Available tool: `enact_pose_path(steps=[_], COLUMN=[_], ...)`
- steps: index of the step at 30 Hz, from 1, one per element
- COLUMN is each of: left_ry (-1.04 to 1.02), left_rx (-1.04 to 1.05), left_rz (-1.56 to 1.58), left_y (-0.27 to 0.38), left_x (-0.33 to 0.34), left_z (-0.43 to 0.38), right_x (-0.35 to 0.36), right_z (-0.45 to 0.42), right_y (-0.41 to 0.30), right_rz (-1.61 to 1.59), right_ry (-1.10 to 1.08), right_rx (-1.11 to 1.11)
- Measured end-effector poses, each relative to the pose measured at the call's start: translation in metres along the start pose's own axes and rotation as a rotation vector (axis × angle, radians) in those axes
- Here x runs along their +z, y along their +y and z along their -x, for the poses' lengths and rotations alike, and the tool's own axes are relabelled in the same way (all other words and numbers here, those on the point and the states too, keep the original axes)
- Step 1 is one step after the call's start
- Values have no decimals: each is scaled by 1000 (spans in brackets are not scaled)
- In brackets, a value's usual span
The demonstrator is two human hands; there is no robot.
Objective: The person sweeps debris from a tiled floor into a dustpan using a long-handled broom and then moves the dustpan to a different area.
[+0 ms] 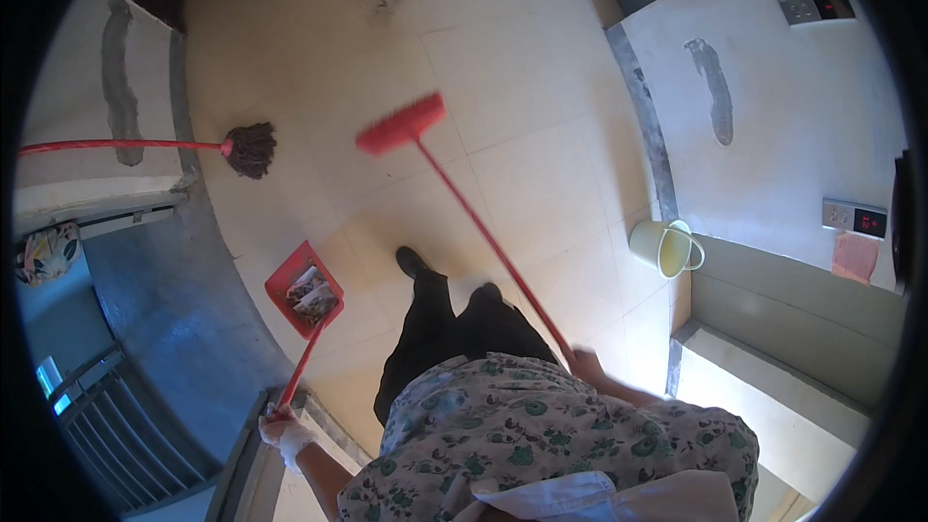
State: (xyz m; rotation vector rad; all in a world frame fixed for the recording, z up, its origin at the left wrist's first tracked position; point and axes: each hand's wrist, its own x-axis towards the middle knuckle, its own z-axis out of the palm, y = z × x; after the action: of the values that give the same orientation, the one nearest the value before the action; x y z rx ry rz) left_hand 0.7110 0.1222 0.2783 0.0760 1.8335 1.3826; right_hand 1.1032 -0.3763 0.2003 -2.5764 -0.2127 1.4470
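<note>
In a thin clear glove, my left hand grips the handle of a red long-handled dustpan. Its pan is at my left and carries scraps of paper and loose debris. My right hand, by my right hip, is closed around the red handle of a push broom. The broom's red head is out in front of my feet over the tiled floor, slightly blurred. Whether its bristles touch the floor I cannot tell.
A red-handled mop leans at the left wall, its dark strands on the floor. Near the right wall is a pale bucket with a raised handle. Elevator button panels are on that wall. Stair railings show at lower left.
</note>
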Motion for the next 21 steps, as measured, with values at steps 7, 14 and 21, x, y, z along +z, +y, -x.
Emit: enact_pose_path(steps=[7, 14, 21], left_ry=[94, -45, -100], left_rx=[27, 57, 91], left_rz=[-19, -125, -106], left_y=[8, 10, 1], left_x=[24, 43, 90], left_z=[12, 35, 52], right_x=[79, 16, -98], right_z=[5, -202, -248], right_y=[99, -179, -244], right_rz=[53, -323, -523], right_ry=[9, -127, -313], right_rx=[-342, -58, 37])
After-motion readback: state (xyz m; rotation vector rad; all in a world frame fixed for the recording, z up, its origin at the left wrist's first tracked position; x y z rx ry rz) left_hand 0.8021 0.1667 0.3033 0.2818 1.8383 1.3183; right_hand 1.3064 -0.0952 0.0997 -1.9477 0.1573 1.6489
